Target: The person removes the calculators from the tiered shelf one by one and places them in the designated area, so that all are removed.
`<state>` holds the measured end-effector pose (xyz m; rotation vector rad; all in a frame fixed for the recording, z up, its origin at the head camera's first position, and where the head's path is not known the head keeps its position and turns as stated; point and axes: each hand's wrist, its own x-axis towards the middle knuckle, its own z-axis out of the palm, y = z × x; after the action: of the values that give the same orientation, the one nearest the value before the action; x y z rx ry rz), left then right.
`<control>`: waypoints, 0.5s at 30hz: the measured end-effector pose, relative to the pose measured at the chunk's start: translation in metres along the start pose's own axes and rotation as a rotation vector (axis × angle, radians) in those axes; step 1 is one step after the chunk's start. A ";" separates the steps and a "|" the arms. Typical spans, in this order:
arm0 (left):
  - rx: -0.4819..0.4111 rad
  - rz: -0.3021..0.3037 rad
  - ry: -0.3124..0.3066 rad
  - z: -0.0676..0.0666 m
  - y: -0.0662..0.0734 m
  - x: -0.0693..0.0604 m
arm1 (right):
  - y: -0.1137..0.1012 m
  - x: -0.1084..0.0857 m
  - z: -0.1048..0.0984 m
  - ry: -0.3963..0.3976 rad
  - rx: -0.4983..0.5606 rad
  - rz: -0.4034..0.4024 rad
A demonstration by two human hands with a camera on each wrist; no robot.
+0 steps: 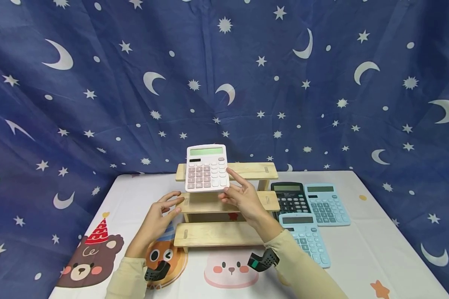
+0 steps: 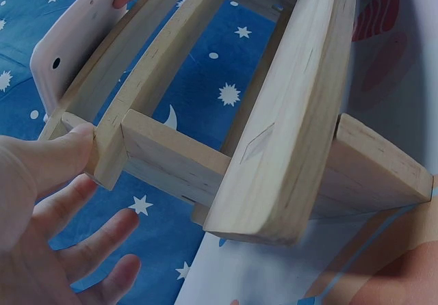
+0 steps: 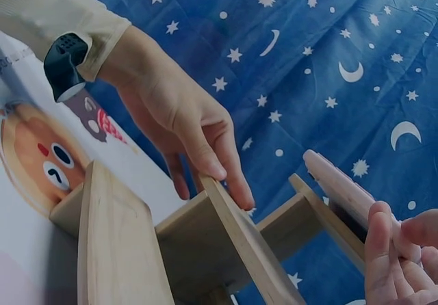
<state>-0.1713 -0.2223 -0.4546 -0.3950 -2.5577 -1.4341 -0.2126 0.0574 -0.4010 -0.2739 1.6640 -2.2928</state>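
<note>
Right fingers (image 1: 238, 177) pinch the pink calculator (image 1: 207, 169) by one edge, opposite edge free.

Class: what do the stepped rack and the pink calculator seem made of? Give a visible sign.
Stepped rack: pale wood, apparently unpainted; grain lines show along the boards. Pink calculator: probably hard plastic with a smooth, low-sheen finish, judging by its rounded, moulded-looking edges.

Patterned blue cloth (image 1: 254, 87) hangs behind the white table (image 1: 366, 249). A printed brown bear (image 1: 93, 259) wears a red hat (image 1: 98, 233).
</note>
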 end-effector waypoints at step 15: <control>-0.002 -0.007 -0.001 0.000 0.000 0.000 | -0.005 -0.015 -0.014 -0.010 -0.044 -0.014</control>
<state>-0.1712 -0.2221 -0.4544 -0.3870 -2.5611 -1.4387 -0.2035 0.0768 -0.4002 -0.3067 1.7145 -2.2629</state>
